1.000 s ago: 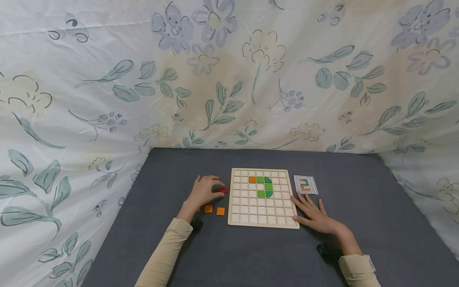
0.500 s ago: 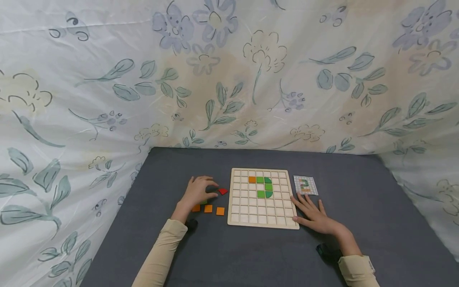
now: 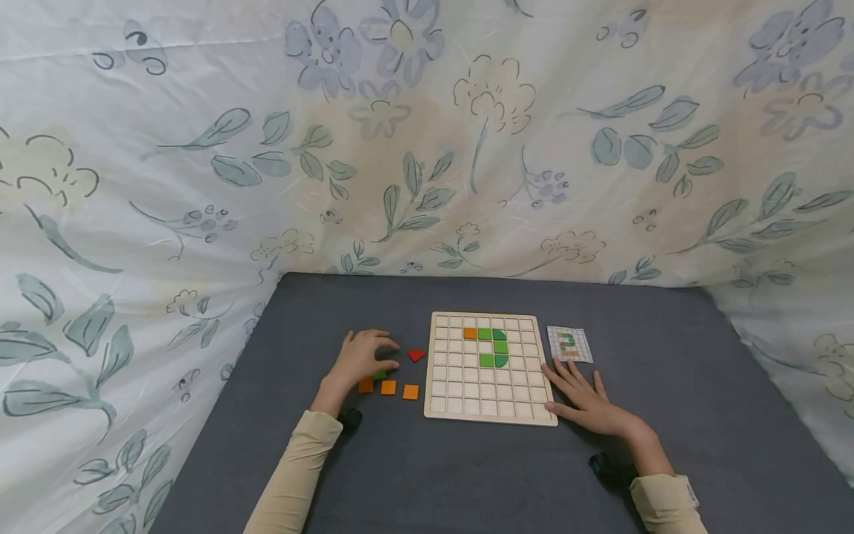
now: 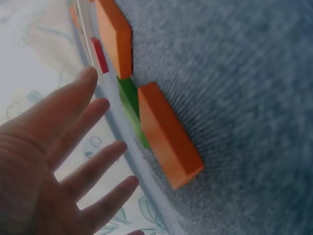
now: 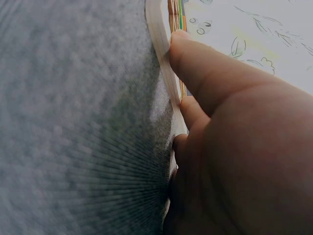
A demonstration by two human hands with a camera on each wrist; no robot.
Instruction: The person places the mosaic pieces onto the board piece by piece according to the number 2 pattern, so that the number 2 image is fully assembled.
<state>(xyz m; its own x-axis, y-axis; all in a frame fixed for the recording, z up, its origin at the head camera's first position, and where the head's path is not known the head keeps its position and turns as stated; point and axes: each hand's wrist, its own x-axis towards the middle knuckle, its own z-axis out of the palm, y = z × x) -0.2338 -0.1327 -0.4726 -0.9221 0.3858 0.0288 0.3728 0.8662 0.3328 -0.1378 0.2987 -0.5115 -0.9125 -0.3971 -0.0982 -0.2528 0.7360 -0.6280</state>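
Observation:
My left hand hovers left of the board with its fingers spread apart and nothing between them. Just beyond its fingertips lies a red tile. A green tile is partly hidden under the hand, and orange square tiles sit in front of it. In the left wrist view the nearest orange tile stands close to the fingers without contact. On the wooden grid board are one orange and several green tiles. My right hand rests against the board's right edge, fingers straight.
A small printed card showing a coloured grid pattern lies right of the board, near the right fingertips. A dark grey cloth covers the table. Behind it hangs a flowered curtain.
My left hand has let go of the red tile and drawn back to the left, uncovering that tile and some of the green and orange ones. The right hand stays put.

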